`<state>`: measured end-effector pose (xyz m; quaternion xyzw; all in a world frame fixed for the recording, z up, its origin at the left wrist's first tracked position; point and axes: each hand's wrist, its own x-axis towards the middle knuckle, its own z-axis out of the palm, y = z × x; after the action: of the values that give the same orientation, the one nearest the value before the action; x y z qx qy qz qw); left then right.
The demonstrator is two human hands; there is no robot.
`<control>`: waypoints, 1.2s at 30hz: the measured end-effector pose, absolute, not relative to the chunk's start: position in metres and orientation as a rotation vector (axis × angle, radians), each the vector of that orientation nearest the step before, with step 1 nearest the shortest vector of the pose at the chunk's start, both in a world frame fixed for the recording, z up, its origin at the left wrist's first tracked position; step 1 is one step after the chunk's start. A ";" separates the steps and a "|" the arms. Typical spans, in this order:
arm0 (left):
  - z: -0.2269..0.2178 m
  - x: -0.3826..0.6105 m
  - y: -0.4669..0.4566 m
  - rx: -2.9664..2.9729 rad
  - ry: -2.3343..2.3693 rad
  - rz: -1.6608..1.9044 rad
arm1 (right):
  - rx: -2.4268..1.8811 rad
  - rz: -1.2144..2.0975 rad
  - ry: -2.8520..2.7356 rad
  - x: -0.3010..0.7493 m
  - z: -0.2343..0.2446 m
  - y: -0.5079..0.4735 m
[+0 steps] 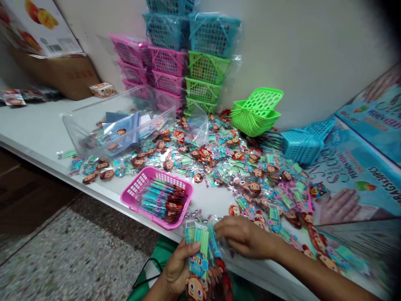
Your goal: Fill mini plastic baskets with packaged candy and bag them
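Note:
My left hand grips a bundle of clear stick packets, fanned slightly at the table's front edge. The front packet shows green stripes, a barcode at its top and a brown-haired cartoon head at the bottom. My right hand is beside the bundle, its fingers curled and pinched at the clear top of a blue packet. Just left of the bundle sits a pink basket, holding several similar packets in a row. A wide heap of loose packets spreads across the table beyond both hands.
Wrapped pink, blue and green baskets are stacked against the wall. A clear bin lies at left among packets. Nested green baskets and blue baskets stand at right, beside large printed boxes. Cartons sit at the far left.

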<state>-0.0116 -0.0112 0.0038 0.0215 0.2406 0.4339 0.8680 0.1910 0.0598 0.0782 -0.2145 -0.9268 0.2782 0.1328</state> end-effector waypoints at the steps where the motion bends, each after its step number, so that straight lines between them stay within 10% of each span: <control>1: 0.001 -0.013 -0.011 0.044 0.517 0.912 | -0.704 0.858 -2.579 0.182 0.070 0.073; 18: -0.009 -0.024 -0.020 -0.018 0.505 0.890 | -1.692 0.307 -2.622 0.138 0.015 0.151; 36: -0.006 -0.013 -0.015 -0.046 0.572 0.869 | -1.656 1.319 -1.242 0.210 0.020 0.068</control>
<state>-0.0129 -0.0147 -0.0063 -0.0221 0.2734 0.4153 0.8674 0.2097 0.0682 0.0202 -0.6352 -0.4764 0.5059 0.3369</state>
